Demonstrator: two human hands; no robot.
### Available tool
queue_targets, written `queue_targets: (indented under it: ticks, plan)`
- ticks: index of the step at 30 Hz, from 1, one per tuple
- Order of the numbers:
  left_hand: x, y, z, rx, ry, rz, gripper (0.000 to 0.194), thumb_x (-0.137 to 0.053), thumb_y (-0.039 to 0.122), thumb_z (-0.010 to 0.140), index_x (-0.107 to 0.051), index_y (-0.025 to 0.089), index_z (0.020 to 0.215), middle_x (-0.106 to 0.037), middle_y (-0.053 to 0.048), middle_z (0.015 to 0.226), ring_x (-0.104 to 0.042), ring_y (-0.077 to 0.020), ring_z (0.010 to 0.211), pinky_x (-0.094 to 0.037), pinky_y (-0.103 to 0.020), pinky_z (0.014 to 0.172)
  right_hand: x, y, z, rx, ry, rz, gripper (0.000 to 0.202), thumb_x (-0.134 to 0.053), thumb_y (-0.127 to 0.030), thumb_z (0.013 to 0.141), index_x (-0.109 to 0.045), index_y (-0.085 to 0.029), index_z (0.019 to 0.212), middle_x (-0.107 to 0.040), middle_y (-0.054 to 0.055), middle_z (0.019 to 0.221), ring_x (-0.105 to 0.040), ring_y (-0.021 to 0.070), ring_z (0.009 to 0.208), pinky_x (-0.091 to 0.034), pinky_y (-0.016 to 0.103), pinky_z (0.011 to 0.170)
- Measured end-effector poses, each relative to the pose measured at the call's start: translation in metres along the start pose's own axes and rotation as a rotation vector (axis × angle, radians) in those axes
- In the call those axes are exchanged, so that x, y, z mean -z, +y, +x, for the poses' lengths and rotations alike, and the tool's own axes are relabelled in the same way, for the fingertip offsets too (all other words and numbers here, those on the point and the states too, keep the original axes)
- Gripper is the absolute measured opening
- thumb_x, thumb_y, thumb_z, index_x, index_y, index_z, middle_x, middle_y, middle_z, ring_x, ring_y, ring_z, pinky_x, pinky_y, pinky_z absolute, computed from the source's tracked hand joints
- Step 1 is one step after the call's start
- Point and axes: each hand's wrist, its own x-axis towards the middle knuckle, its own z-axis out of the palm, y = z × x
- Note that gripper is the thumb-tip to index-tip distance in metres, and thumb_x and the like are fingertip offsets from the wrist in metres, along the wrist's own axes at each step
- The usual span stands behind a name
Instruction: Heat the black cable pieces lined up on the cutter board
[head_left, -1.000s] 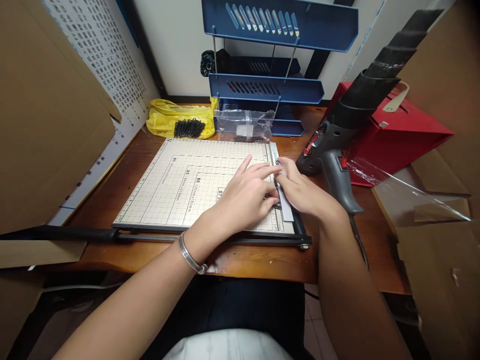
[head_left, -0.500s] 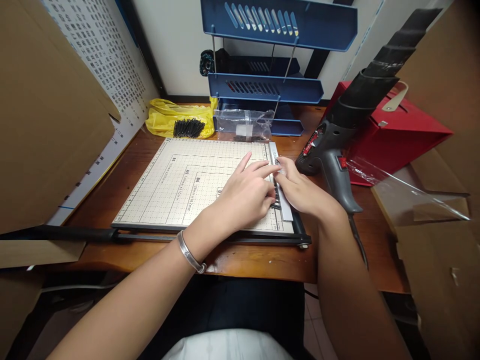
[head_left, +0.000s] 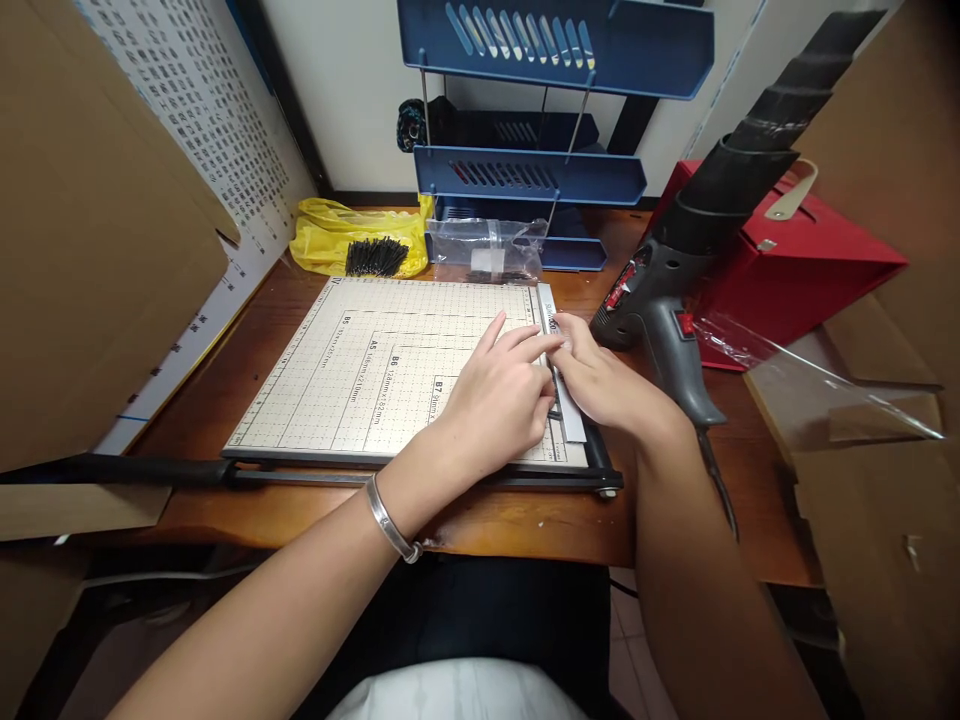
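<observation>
A cream paper trimmer board (head_left: 300,370) with printed size lines lies on the wooden table. At its right edge runs a grey metal strip (head_left: 572,425). My left hand (head_left: 506,390) rests over the board beside this strip, its fingers bent toward several small black pieces (head_left: 553,408), mostly hidden under it. Across the strip, my right hand (head_left: 596,370) lies with its fingertips against the strip and near my left fingers. Whether its fingers grip anything is hidden. The trimmer's black handle (head_left: 157,470) points left along the front edge.
Behind the board are a yellow bag (head_left: 319,235) with black pieces (head_left: 377,257), a clear plastic bag (head_left: 487,250) and a blue rack (head_left: 529,175). At right stand a grey heat gun (head_left: 675,290) and a red box (head_left: 810,270). Cardboard (head_left: 97,230) rises at left.
My left hand has shifted slightly, its wrist moving a little right and down. Fewer black pieces show beside its fingers. My right hand is almost where it was.
</observation>
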Motion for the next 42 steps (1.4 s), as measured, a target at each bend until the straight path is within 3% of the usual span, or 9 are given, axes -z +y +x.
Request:
queue_targets:
  ticks: [4,12,21,27,34,42]
  plan:
    - [0.001,-0.001,0.0,0.006,-0.004,-0.038,0.016,-0.067,0.01,0.087,-0.08,0.018,0.082,-0.066,-0.007,0.142,-0.054,-0.0319,0.139,-0.024,-0.059,0.13,0.0,0.001,0.001,0.012,0.009,0.0,0.065,-0.027,-0.048,0.103,-0.022,-0.02,0.161,-0.036,0.015,0.164,-0.046,0.0318,0.147,-0.038,0.054,0.121]
    - [0.019,-0.007,-0.014,0.03,-0.016,-0.102,0.008,-0.073,0.017,0.087,-0.08,0.022,0.086,-0.062,-0.006,0.147,-0.049,-0.0321,0.144,-0.017,-0.064,0.13,-0.001,0.003,0.0,0.002,0.017,0.004,0.068,-0.025,-0.058,0.103,-0.023,-0.023,0.161,-0.038,0.014,0.163,-0.045,0.0345,0.148,-0.036,0.057,0.122]
    - [0.01,-0.004,-0.015,0.032,-0.013,-0.063,0.012,-0.071,0.015,0.087,-0.079,0.022,0.081,-0.064,-0.004,0.144,-0.05,-0.0324,0.143,-0.018,-0.063,0.13,-0.001,0.004,0.002,0.005,0.005,0.0,0.068,-0.024,-0.058,0.103,-0.021,-0.022,0.162,-0.031,0.012,0.167,-0.039,0.0315,0.152,-0.031,0.054,0.125]
    - [0.007,-0.002,-0.014,0.029,0.012,-0.03,0.013,-0.069,0.014,0.088,-0.078,0.02,0.082,-0.065,-0.006,0.143,-0.053,-0.0334,0.14,-0.022,-0.063,0.128,0.0,0.001,0.0,-0.008,-0.01,0.005,0.068,-0.024,-0.058,0.103,-0.021,-0.022,0.161,-0.037,0.016,0.164,-0.046,0.0355,0.146,-0.035,0.058,0.121]
    - [0.01,-0.004,-0.022,0.061,0.033,-0.046,0.001,-0.074,0.019,0.087,-0.075,0.019,0.087,-0.063,-0.009,0.145,-0.052,-0.0326,0.141,-0.021,-0.063,0.129,0.0,0.003,0.002,0.012,-0.004,-0.005,0.068,-0.028,-0.055,0.103,-0.023,-0.021,0.16,-0.04,0.017,0.162,-0.049,0.0353,0.143,-0.038,0.057,0.119]
    - [0.006,-0.003,-0.021,0.059,0.043,-0.018,0.011,-0.068,0.018,0.091,-0.076,0.019,0.084,-0.064,-0.009,0.144,-0.053,-0.0328,0.141,-0.022,-0.063,0.128,0.0,-0.001,0.0,-0.017,-0.003,-0.034,0.073,-0.037,-0.053,0.1,-0.021,-0.02,0.162,-0.04,0.018,0.161,-0.049,0.0353,0.144,-0.039,0.056,0.119]
